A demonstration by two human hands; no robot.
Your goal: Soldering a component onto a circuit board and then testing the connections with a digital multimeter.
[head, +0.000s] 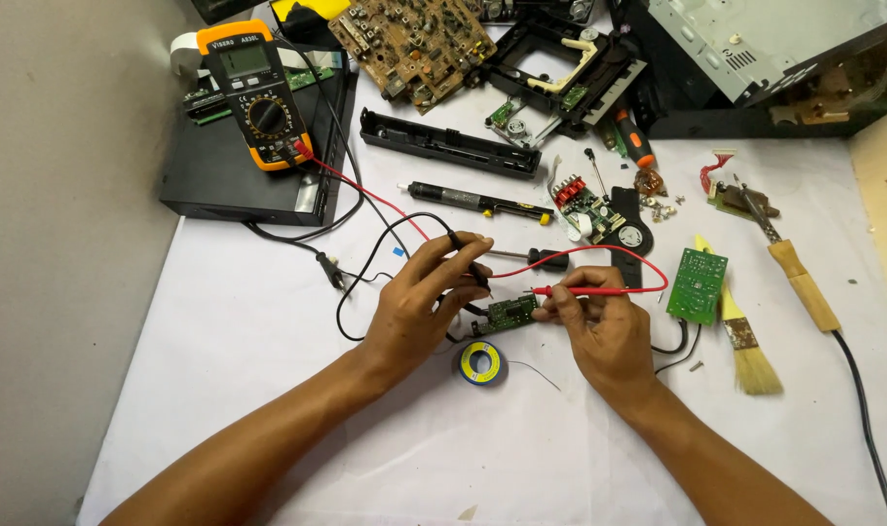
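Two probes meet on the small green circuit board (512, 313), lying between my hands. My left hand (419, 302) pinches the black probe (468, 258); my right hand (604, 326) pinches the red probe (589, 290), lying sideways.

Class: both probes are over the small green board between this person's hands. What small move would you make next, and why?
Probably glance up at the multimeter. The left hand holds the black probe and the right hand the red probe, both tips at the small green board, so the meter should be showing something; its display is unreadable here.
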